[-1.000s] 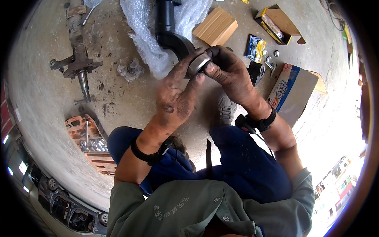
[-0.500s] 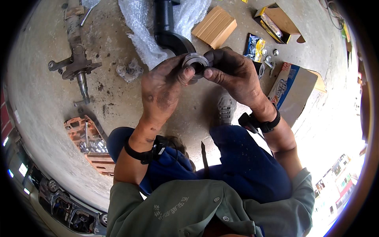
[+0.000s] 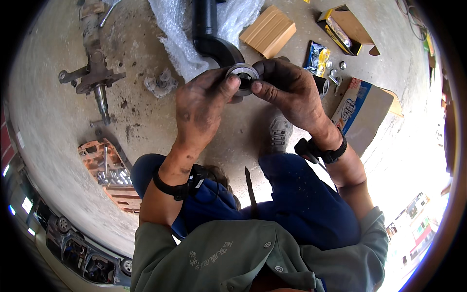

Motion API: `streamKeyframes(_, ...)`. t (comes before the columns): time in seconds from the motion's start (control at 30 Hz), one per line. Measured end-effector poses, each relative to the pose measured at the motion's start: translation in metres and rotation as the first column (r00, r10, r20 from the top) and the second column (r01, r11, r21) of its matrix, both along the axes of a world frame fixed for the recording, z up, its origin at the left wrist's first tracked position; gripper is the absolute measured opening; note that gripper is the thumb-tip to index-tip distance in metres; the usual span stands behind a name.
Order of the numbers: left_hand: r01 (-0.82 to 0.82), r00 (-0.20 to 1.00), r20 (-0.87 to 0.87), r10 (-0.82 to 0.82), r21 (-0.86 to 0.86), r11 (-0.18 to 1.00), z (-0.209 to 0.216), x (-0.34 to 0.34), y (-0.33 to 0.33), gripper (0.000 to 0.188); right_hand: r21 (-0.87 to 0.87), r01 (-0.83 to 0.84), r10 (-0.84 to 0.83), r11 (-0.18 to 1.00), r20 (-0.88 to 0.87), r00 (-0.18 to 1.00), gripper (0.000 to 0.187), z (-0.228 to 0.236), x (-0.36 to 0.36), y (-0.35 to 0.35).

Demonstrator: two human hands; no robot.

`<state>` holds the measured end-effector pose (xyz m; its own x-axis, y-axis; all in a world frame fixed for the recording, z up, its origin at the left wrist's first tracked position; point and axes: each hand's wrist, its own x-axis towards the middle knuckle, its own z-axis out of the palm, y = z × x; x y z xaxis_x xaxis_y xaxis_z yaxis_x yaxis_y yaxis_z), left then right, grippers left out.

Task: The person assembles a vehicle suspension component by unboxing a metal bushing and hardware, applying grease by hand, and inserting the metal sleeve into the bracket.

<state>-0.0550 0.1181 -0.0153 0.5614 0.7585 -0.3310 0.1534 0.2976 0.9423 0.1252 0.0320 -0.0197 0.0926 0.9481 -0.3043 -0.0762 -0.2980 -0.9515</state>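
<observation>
A round steel bearing ring with a dark open centre is held between my two hands, tilted toward me. My left hand is closed on its left side, the thumb pressed on its face. With thumb and fingers, my right hand pinches the right rim. The fingers behind the ring are partly hidden, and both hands are smeared with dark grime. Just beyond the ring lies a thick black bent axle beam, partly on bubble wrap.
To the left lie a rusty axle with a spindle and an orange-brown tool case with sockets. On the right are a cardboard piece, an open box, a foil packet, small metal parts and a larger carton.
The ring has tipped slightly, so its flat face and opening turn more toward me. Both hands keep their hold and have barely shifted.
</observation>
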Motion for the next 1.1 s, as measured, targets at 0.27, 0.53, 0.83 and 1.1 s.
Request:
streamKeyframes(0.27,-0.013,1.000,-0.019,0.009,-0.225,0.974,-0.008,-0.002,-0.001,0.043,-0.068,0.013,-0.009,0.998,0.064,0.998,0.035,-0.005,0.000,0.003)
streamKeyframes(0.53,-0.013,0.999,0.026,0.024,-0.353,0.936,-0.010,-0.005,0.004,0.046,-0.167,0.034,-0.021,0.985,0.079,0.997,0.041,-0.001,0.000,0.009)
streamKeyframes(0.83,-0.039,0.996,0.062,0.070,-0.403,0.914,-0.009,-0.004,0.002,0.035,-0.177,0.098,-0.106,0.979,-0.037,0.994,0.037,-0.008,-0.002,0.005)
streamKeyframes(1.1,-0.031,0.999,0.020,0.039,-0.310,0.950,-0.009,-0.004,0.004,0.037,-0.112,0.023,-0.019,0.993,0.032,0.999,0.035,-0.007,0.002,0.002)
